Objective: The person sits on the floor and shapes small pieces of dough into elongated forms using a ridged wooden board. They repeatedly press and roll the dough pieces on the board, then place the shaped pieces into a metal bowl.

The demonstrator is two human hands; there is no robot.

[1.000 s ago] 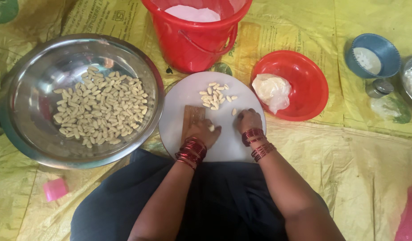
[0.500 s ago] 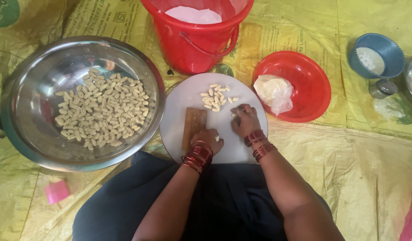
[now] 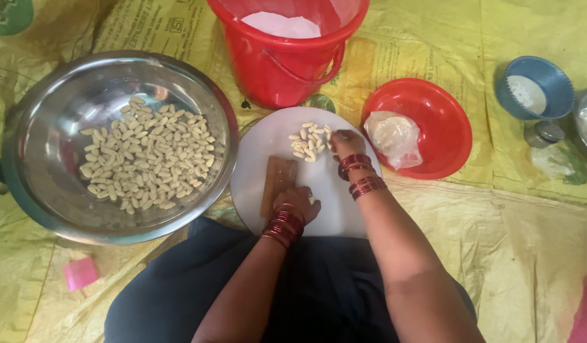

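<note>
Steel bowl (image 3: 33, 184): the largest vessel, on the person's left, holding a broad heap of shaped dough pieces (image 3: 144, 155); by the look of it, most of the finished work lies here.
Red bucket (image 3: 287, 57): stands beyond the board with something white inside; whether this is more to be worked I cannot tell.
White round board (image 3: 334, 203): lies on the floor sheet before the lap, carrying the wooden ridged block (image 3: 277, 181) and a small pile of shaped pieces (image 3: 309, 143) at its far edge, not yet in the steel bowl.
Red plate (image 3: 443, 121): right of the board, with a lump of dough in clear wrap (image 3: 392, 136); a fair share looks left to shape.
Right hand (image 3: 345, 143): fingers curled at the small pile, touching it; what the grip has, I cannot tell.
Left hand (image 3: 300, 204): closed loosely at the block's near end, a pale bit just beside the fingers.
</note>
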